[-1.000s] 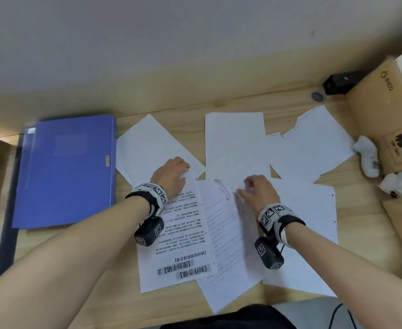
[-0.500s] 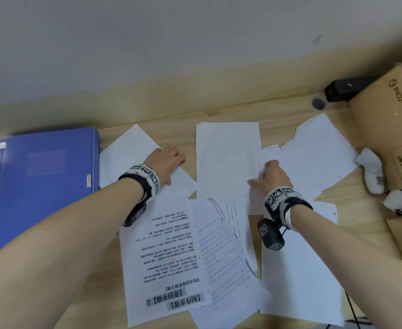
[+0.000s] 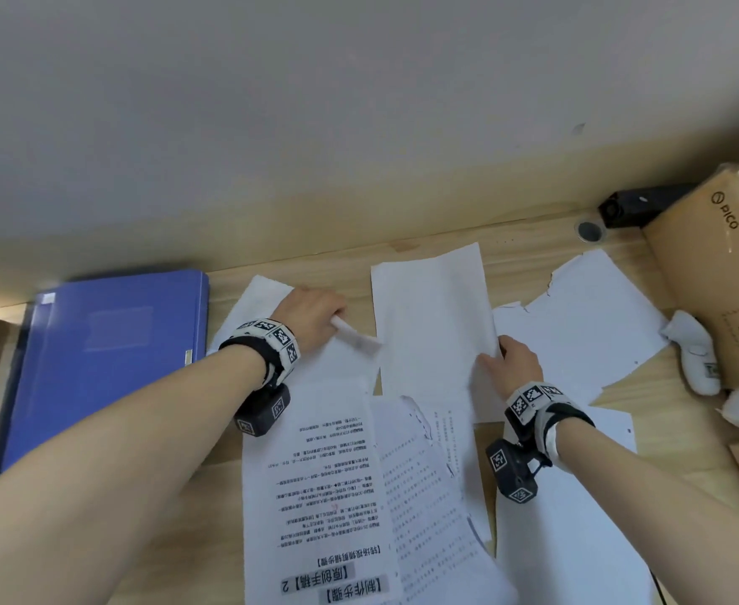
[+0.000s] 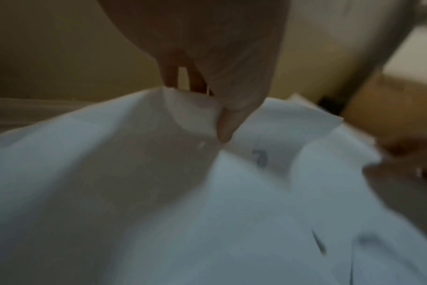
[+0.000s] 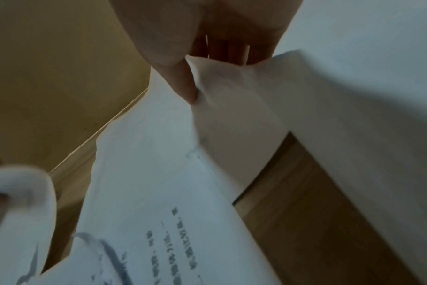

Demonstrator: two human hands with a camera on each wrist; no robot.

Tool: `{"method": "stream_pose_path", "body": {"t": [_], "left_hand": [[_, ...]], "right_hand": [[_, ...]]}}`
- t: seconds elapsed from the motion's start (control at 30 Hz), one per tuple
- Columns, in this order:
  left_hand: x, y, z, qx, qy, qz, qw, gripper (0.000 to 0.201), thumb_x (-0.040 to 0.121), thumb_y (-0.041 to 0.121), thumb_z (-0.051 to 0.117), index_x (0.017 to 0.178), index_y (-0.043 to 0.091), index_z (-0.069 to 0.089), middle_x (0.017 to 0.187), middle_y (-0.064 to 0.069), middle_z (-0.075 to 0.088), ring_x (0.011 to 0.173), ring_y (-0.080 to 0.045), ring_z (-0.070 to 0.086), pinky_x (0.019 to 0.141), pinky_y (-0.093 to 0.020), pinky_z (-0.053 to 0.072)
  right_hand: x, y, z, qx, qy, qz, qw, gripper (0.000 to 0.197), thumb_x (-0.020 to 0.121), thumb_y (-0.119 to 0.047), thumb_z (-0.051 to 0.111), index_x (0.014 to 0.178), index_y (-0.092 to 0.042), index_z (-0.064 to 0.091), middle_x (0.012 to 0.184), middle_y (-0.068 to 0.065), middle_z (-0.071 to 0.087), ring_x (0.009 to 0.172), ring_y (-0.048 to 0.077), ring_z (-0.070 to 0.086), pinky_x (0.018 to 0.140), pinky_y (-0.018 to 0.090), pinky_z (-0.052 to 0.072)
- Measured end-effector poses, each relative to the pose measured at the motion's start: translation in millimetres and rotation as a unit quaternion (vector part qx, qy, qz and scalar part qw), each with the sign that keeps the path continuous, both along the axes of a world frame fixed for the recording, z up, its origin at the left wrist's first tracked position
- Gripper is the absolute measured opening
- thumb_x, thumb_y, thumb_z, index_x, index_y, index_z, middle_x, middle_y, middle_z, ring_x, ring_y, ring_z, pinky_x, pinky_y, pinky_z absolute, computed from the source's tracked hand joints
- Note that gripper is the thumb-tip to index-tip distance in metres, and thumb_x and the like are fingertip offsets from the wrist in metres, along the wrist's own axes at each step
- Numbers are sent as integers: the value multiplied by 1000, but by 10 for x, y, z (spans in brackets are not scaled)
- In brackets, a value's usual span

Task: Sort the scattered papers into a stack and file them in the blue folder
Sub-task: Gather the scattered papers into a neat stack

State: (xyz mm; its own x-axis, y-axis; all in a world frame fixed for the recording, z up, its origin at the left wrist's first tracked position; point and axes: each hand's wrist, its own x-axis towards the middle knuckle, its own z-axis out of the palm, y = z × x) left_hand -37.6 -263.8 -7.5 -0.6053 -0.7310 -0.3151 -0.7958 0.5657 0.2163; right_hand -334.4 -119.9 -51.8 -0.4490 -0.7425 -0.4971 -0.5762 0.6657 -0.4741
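White sheets lie scattered over the wooden tabletop (image 3: pixel 529 238), none yet stacked. The left hand (image 3: pixel 311 316) pinches a curled corner of the blank sheet (image 3: pixel 254 307) beneath it — thumb (image 4: pixel 226 123) on one side, fingers behind. The right hand (image 3: pixel 516 364) is clamped on the lower right edge of the upright middle sheet (image 3: pixel 428 325), thumb (image 5: pixel 183 86) pressing the paper against the fingers. Just nearer than both hands lie the printed page (image 3: pixel 315 495) and more overlapping sheets; beyond the right hand lies a torn-edged sheet (image 3: pixel 590 316). The blue folder (image 3: pixel 101 364) lies closed, just outboard of the left hand.

The step in hand looks like gathering: each hand lifting one sheet to bring them together. It would go best by drawing both sheets inward over the printed page, keeping the pinches light so corners do not crease, then squaring the edges against the tabletop before reaching for the torn-edged sheet — thin paper slides and buckles if dragged flat.
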Motion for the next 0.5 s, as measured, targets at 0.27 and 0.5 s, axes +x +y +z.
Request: {"method": "stream_pose_path", "body": {"t": [0.27,0.5], "left_hand": [[11,-233,768,-233,245,-30,941,13,79,0,54,77,13,50,81,-3,52,75,-16,40,59,-27,34],[81,256,187,-86,119,-58,987,23,70,0,58,80,17,45,105,1,56,88,-19,50,55,-22,32]], "right_hand": [[-115,-190,342,-160,-11,-35,986,17,89,-7,44,92,-9,61,81,9,61,76,31,54,55,29,34],[-83,-384,903,-333,-21,-5,943,33,96,-14,46,122,-21,66,97,-2,71,87,15,62,80,28,48]]}}
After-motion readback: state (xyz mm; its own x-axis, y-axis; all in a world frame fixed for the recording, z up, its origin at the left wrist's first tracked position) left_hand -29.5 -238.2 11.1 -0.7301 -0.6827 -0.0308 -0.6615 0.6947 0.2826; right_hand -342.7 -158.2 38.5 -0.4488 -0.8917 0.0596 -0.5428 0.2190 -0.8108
